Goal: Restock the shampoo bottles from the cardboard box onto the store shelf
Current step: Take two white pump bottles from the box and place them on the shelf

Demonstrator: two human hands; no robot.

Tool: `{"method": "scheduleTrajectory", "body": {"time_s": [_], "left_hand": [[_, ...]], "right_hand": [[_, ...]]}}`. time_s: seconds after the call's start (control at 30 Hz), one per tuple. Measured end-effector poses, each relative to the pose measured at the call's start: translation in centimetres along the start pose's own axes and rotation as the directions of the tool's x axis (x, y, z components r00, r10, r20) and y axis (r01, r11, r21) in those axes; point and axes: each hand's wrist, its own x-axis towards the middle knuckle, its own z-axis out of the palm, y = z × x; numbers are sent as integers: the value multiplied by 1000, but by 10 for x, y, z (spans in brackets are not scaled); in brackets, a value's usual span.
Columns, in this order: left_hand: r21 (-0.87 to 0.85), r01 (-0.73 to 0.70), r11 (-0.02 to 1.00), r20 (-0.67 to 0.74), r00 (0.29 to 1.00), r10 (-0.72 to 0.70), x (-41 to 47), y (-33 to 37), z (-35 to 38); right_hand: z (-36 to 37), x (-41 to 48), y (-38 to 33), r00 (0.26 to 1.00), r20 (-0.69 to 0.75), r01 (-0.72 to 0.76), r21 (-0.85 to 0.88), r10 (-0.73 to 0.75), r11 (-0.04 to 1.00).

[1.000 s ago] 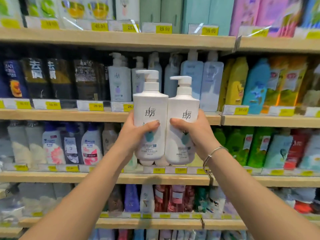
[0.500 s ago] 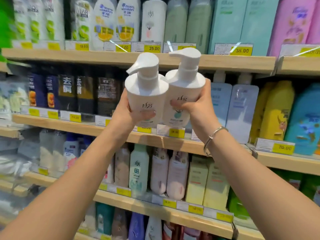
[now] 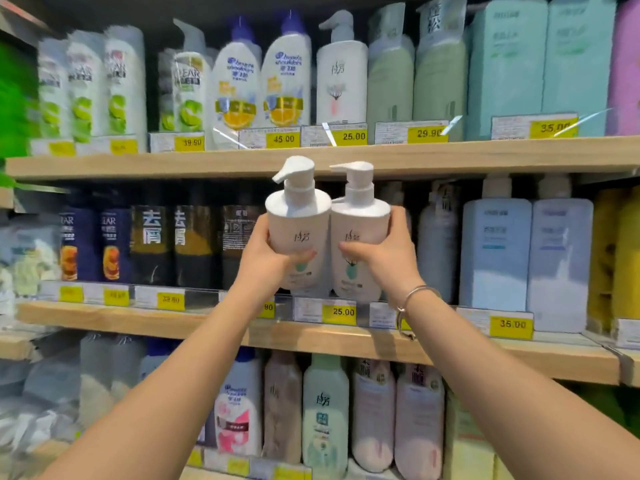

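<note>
Our left hand (image 3: 266,261) fingers grip one bottle (image 3: 298,237), our right hand (image 3: 384,258) fingers the other bottle (image 3: 358,244). We should slide both straight onto the shelf (image 3: 311,337) past our fingers, standing up.

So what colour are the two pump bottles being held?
White, both the left pump bottle and the right pump bottle, with teal label marks; seen in the head view.

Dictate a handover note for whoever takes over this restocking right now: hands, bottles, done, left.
Left hand: grip shut on a white pump-top shampoo bottle.
Right hand: grip shut on a second white pump bottle; the two touch side by side.
Both are held up in front of the middle wooden shelf, above the 25.00 price tag.
Done: none of these placed. Left: set both down. Cardboard box out of view.
</note>
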Motion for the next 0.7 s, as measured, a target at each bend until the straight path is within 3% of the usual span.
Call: {"method": "scheduleTrajectory", "body": {"time_s": [0.13, 0.23, 0.37, 0.5, 0.7], "left_hand": [[66, 35, 997, -44, 999, -32, 8, -21, 2], [192, 64, 979, -57, 997, -54, 8, -29, 5], [408, 125, 905, -54, 992, -113, 13, -25, 14], [559, 152, 815, -64, 988, -140, 28, -27, 19], [699, 49, 714, -76, 997, 6, 25, -30, 27]], "right_hand": [[11, 2, 14, 999, -23, -51, -162, 48, 986], [16, 6, 21, 990, -77, -134, -186, 122, 973], [19, 18, 20, 963, -138, -263, -289, 232, 921], [22, 28, 27, 958, -148, -284, -393, 244, 875], [36, 29, 34, 969, -92, -242, -554, 231, 796]]}}
